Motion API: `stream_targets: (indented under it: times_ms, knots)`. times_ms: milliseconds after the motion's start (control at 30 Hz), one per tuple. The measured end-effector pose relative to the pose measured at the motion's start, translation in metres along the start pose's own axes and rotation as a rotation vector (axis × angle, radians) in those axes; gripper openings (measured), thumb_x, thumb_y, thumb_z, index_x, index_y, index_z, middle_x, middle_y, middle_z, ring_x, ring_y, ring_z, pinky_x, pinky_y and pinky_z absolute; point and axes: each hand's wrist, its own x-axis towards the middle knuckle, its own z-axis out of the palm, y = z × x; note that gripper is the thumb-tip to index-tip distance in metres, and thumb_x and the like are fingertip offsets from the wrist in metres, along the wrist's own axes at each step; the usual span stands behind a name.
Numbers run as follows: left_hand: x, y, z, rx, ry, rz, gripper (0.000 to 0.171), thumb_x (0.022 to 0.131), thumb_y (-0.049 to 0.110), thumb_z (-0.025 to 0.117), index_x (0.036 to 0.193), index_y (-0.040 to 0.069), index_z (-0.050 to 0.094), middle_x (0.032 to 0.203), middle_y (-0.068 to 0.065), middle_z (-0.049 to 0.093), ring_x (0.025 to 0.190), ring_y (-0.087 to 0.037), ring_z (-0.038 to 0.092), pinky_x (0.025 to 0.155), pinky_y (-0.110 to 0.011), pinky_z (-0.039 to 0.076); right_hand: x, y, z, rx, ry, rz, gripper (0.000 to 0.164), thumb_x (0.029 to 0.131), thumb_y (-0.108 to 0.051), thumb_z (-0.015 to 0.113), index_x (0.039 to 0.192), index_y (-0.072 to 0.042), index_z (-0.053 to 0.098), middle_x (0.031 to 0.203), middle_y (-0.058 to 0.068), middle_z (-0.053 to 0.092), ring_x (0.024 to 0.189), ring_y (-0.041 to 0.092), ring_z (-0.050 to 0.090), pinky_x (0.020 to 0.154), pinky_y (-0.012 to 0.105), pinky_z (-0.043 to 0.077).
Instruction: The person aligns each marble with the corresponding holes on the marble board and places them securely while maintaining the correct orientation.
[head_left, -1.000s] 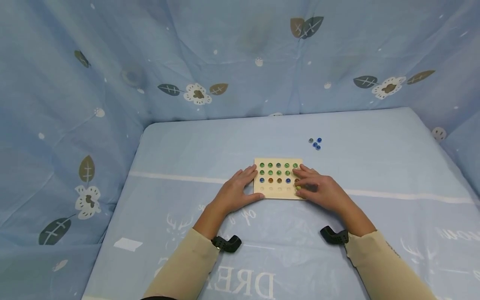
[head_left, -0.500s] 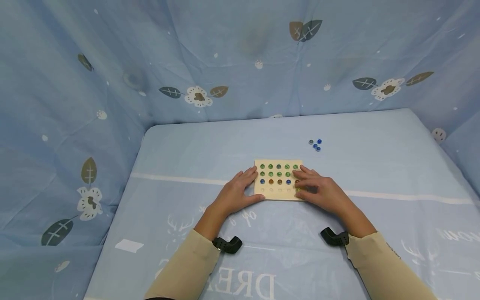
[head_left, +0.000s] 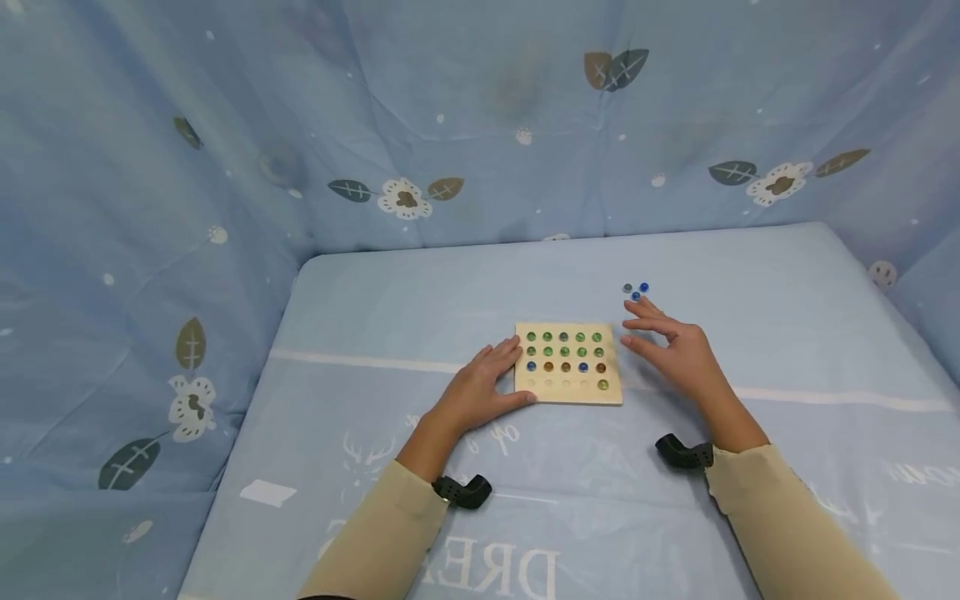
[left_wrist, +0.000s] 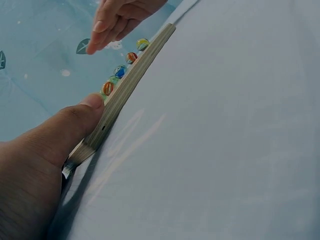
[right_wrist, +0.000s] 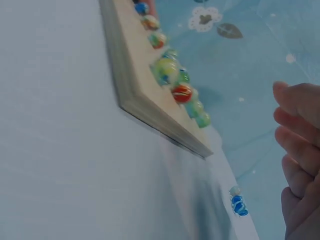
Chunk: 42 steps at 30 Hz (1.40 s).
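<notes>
A pale wooden board (head_left: 566,397) lies on the cloth-covered surface, its back three rows of hollows filled with green, blue and amber marbles. In the front row only the rightmost hollow bears a marble, a yellow-green one (head_left: 603,385). My left hand (head_left: 472,393) rests along the board's left side, fingers extended at the edge and thumb on the front left corner. My right hand (head_left: 678,348) hovers right of the board, fingers apart and nothing between them. Its fingertips are close to the loose marbles (head_left: 636,296), blue and grey-green; the fingers partly cover that group.
A light blue patterned cloth (head_left: 420,292) covers the work surface. Behind and to the left hang blue curtains (head_left: 487,108) with flowers and leaves. Black wrist bands (head_left: 684,452) sit at both sleeves.
My right hand has left the board's right edge and moved back and right toward the loose marbles, uncovering the yellow-green marble. My left hand stays at the board.
</notes>
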Motion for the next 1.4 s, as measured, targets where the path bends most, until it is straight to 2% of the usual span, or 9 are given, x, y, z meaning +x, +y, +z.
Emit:
stream_targets:
  times_ms: [300, 467, 633, 733, 967, 1267, 1400]
  knots:
    - [-0.001, -0.001, 0.004, 0.005, -0.009, -0.008, 0.088, 0.084, 0.064, 0.065, 0.155, 0.022, 0.033, 0.163, 0.011, 0.021, 0.151, -0.017, 0.021, 0.121, -0.043, 0.027, 0.032, 0.019, -0.012, 0.147, 0.103, 0.242, 0.046, 0.092, -0.037, 0.07, 0.126, -0.006, 0.067, 0.149, -0.005, 0.049, 0.146, 0.006, 0.031, 0.12, 0.038, 0.028]
    - [-0.002, -0.001, 0.006, 0.003, -0.013, -0.013, 0.088, 0.084, 0.064, 0.066, 0.155, 0.023, 0.033, 0.163, 0.011, 0.022, 0.151, -0.018, 0.022, 0.121, -0.044, 0.028, 0.045, 0.036, -0.015, 0.138, 0.133, 0.355, 0.051, 0.09, -0.043, 0.07, 0.128, -0.008, 0.067, 0.15, -0.005, 0.047, 0.147, 0.011, 0.03, 0.121, 0.038, 0.027]
    - [-0.003, 0.0, 0.007, -0.001, -0.02, -0.011, 0.087, 0.085, 0.064, 0.065, 0.155, 0.023, 0.033, 0.163, 0.011, 0.022, 0.151, -0.02, 0.022, 0.12, -0.045, 0.029, 0.053, 0.05, -0.015, 0.1, 0.13, 0.417, 0.052, 0.091, -0.044, 0.068, 0.13, -0.009, 0.065, 0.153, -0.003, 0.043, 0.148, 0.014, 0.027, 0.121, 0.038, 0.027]
    - [-0.003, 0.001, 0.006, 0.001, -0.015, -0.002, 0.087, 0.085, 0.063, 0.065, 0.155, 0.022, 0.034, 0.163, 0.01, 0.022, 0.151, -0.024, 0.023, 0.119, -0.047, 0.03, 0.056, 0.055, -0.014, 0.07, 0.115, 0.405, 0.052, 0.091, -0.043, 0.069, 0.13, -0.008, 0.065, 0.154, -0.002, 0.042, 0.149, 0.015, 0.025, 0.121, 0.04, 0.026]
    - [0.0, 0.001, 0.002, 0.015, 0.002, -0.004, 0.087, 0.085, 0.063, 0.066, 0.155, 0.023, 0.034, 0.163, 0.01, 0.022, 0.15, -0.027, 0.025, 0.117, -0.049, 0.033, 0.06, 0.056, -0.012, -0.033, 0.053, 0.3, 0.046, 0.093, -0.036, 0.069, 0.127, -0.004, 0.066, 0.154, 0.002, 0.042, 0.15, 0.023, 0.024, 0.123, 0.046, 0.021]
    - [0.001, -0.002, 0.002, 0.006, 0.008, -0.005, 0.088, 0.084, 0.063, 0.067, 0.154, 0.022, 0.034, 0.163, 0.01, 0.023, 0.15, -0.023, 0.024, 0.119, -0.046, 0.031, 0.062, 0.053, -0.011, -0.077, 0.011, 0.281, 0.041, 0.094, -0.028, 0.068, 0.128, -0.004, 0.065, 0.156, 0.004, 0.038, 0.151, 0.025, 0.02, 0.123, 0.049, 0.018]
    - [0.001, -0.002, 0.001, 0.005, 0.007, -0.012, 0.088, 0.084, 0.063, 0.067, 0.155, 0.023, 0.034, 0.163, 0.011, 0.022, 0.15, -0.025, 0.024, 0.118, -0.048, 0.032, 0.064, 0.053, -0.01, -0.094, 0.012, 0.284, 0.039, 0.094, -0.025, 0.068, 0.127, -0.004, 0.065, 0.157, 0.004, 0.037, 0.151, 0.025, 0.02, 0.123, 0.049, 0.017]
